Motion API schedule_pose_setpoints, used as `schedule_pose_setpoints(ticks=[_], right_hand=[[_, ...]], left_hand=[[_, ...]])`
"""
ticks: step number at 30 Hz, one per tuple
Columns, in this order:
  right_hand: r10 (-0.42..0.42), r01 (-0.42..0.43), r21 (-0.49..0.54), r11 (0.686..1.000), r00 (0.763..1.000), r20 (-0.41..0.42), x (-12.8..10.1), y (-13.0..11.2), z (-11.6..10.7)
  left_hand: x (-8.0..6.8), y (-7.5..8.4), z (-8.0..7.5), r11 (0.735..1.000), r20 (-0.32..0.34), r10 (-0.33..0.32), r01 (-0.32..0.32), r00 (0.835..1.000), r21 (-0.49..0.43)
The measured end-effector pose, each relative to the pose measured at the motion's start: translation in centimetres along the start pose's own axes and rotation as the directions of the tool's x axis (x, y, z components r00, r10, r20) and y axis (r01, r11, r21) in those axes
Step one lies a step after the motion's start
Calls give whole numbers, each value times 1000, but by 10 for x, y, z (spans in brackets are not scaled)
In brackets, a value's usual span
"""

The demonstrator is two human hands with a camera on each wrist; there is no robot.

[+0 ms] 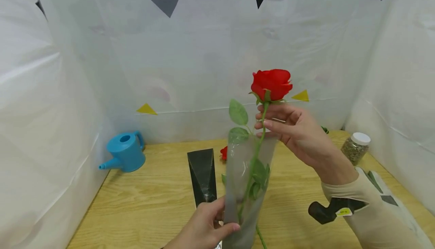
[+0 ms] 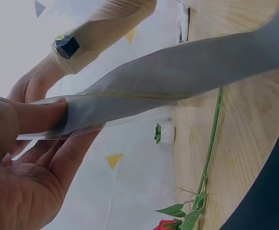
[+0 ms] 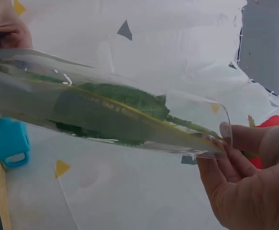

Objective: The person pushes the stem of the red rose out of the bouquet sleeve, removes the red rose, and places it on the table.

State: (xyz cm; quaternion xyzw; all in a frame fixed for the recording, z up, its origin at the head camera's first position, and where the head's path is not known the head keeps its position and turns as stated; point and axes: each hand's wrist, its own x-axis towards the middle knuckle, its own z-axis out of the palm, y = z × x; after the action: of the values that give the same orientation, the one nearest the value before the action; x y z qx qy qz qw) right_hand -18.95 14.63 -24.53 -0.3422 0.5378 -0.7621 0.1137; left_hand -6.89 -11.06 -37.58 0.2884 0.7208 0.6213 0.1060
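Note:
A red rose [image 1: 272,84] stands upright with its green stem inside a clear plastic sleeve [image 1: 247,183]. My right hand [image 1: 264,122] pinches the stem just under the bloom, at the sleeve's open top. Lower down, my left hand [image 1: 225,218] grips the narrow end of the sleeve, thumb across its front. In the left wrist view the thumb [image 2: 31,117] presses the sleeve [image 2: 177,79] flat. The right wrist view shows leaves inside the sleeve [image 3: 120,115] and my right fingers [image 3: 235,148] at its rim.
On the wooden table [image 1: 142,207] lie a black sleeve [image 1: 202,177] and a second rose [image 1: 223,153] behind it. A blue watering can [image 1: 125,152] stands at the back left, a white-lidded jar [image 1: 355,149] at the back right. White sheeting walls the table in.

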Motion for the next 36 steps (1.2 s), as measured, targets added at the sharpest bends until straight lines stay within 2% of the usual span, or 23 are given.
schedule_pose_setpoints(ticks=[4,9,16,19,23,28,31,33,36], right_hand=[[-40,40,51,998,999,1,-2,-2,1],[-104,105,38,994,994,-28,-2,-8,2],[-155,154,124,980,988,-8,-1,-22,-6],[-171,173,115,978,985,-28,0,-27,-10],[-198,208,126,970,976,-85,2,-36,-15],[-177,206,212,955,973,-146,5,-48,-25],[-171,213,320,923,973,-154,6,-58,-34],[-197,247,403,881,967,-162,7,-67,-43],[-291,367,473,801,929,-228,8,-83,-57]], left_hand=[[-1,0,0,1000,15,0,0,1000,21],[-3,1,-1,999,3,6,-7,1000,50],[-3,1,-3,997,36,32,-34,999,71],[-3,2,-4,996,56,40,-44,998,80],[-3,3,-7,998,101,49,-53,994,44],[-6,6,-11,998,172,48,-41,984,-47],[-9,6,-11,997,204,37,-23,978,-70],[-10,5,-12,998,201,36,-23,979,-65],[-10,3,-13,998,183,43,-33,982,-56]])
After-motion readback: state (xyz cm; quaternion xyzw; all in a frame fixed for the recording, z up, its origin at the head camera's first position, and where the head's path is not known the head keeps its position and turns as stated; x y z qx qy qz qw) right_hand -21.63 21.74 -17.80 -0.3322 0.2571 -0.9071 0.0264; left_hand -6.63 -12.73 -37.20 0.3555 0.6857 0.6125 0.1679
